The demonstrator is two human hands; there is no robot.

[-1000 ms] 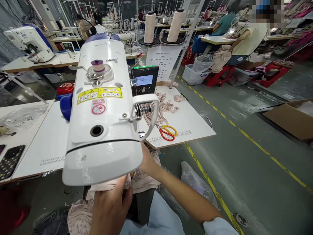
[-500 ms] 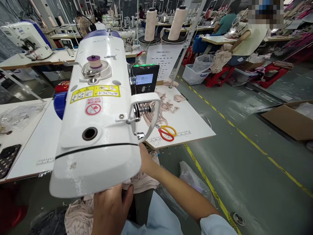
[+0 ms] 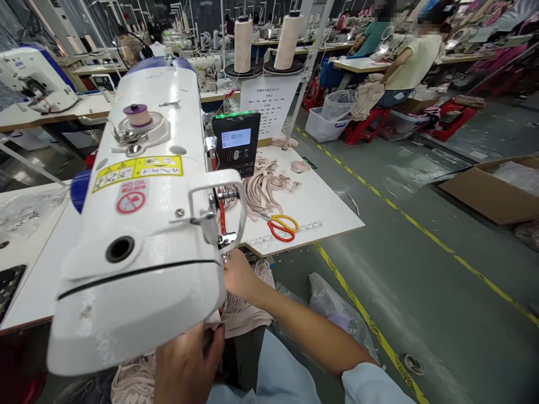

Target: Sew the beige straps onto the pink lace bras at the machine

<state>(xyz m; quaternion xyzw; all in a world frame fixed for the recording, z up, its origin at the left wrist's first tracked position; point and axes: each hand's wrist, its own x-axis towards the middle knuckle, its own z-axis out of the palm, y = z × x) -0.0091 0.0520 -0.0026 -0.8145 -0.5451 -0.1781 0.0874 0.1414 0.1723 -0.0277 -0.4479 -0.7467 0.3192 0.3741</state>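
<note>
A white sewing machine head [image 3: 138,213] fills the left middle and hides the needle area. My left hand [image 3: 185,367] is under its near end, fingers curled on pale pink lace fabric [image 3: 240,317]. My right hand [image 3: 238,275] reaches in beside the machine on the same fabric; its fingers are hidden behind the machine. More of the lace hangs down at the bottom left.
Red and yellow scissors [image 3: 280,225] and a pile of beige straps [image 3: 265,185] lie on the white table [image 3: 320,213]. A control panel [image 3: 236,140] and thread cones [image 3: 288,40] stand behind. A plastic bag [image 3: 337,314], yellow floor tape, a cardboard box [image 3: 492,191] and seated workers lie right.
The view has shifted so the machine head looms closer and lower left. My right hand shows a bit more beside the machine; my left hand keeps hold of the fabric.
</note>
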